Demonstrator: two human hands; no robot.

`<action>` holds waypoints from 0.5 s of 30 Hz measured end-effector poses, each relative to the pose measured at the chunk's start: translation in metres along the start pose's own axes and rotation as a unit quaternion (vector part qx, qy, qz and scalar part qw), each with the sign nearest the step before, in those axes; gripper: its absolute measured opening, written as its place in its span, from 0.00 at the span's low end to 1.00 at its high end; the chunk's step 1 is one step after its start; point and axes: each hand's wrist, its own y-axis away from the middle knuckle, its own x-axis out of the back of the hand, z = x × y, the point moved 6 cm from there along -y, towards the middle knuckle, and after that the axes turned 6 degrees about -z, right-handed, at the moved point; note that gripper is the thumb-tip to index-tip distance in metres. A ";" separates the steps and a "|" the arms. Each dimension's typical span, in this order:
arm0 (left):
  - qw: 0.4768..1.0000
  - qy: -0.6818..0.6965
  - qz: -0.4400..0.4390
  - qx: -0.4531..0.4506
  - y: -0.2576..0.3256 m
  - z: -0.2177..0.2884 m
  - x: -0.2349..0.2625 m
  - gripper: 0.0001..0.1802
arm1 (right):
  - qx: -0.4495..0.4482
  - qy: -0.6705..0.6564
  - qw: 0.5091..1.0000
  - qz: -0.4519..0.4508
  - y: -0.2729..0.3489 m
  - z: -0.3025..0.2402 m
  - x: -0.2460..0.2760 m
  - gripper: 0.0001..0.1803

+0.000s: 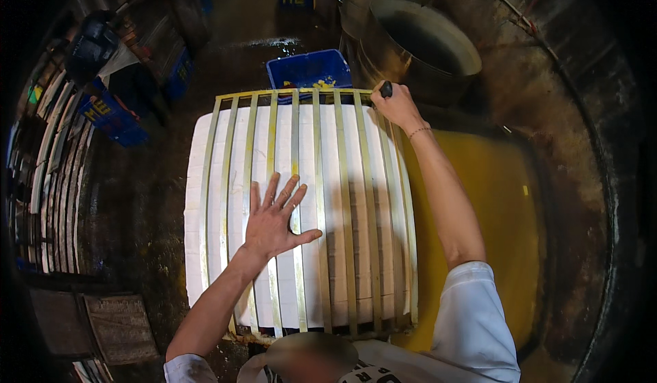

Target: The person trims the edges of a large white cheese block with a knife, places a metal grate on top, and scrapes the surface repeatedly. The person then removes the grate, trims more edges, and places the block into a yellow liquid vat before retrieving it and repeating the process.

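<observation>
A large white block, which looks like tofu (198,178), lies in front of me with faint grid lines across it. Over it rests a slatted frame (295,133) of long pale yellowish bars running away from me. My left hand (270,222) is spread flat on the bars near the middle. At the far right corner of the frame, my right hand (397,106) is closed around a black-handled tool (387,89). The fist hides the tool's lower part, so its working end does not show.
Just beyond the frame sits a blue crate (308,65) with yellow bits inside. A big round metal vat (424,44) stands at the far right. To the right is a wide yellow tank (479,246). Boards (58,178) are stacked at the left, near a person (92,48).
</observation>
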 end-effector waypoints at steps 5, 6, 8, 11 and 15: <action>1.000 0.010 0.021 0.004 -0.004 0.004 0.000 0.59 | 0.023 0.034 0.999 -0.019 0.090 0.011 0.010 0.17; 0.999 0.012 0.030 0.011 -0.002 -0.001 -0.001 0.58 | -0.005 -0.007 0.999 -0.045 0.132 0.008 0.008 0.17; 0.999 0.025 0.030 0.025 0.004 -0.011 -0.002 0.58 | -0.061 -0.175 0.973 -0.137 0.224 -0.043 0.012 0.15; 0.999 0.019 0.036 0.025 0.001 -0.010 -0.003 0.58 | -0.166 -0.134 0.951 -0.224 0.348 -0.073 0.033 0.10; 0.999 0.023 0.031 0.018 0.000 -0.005 -0.003 0.59 | -0.228 -0.109 0.904 -0.346 0.374 -0.090 0.039 0.05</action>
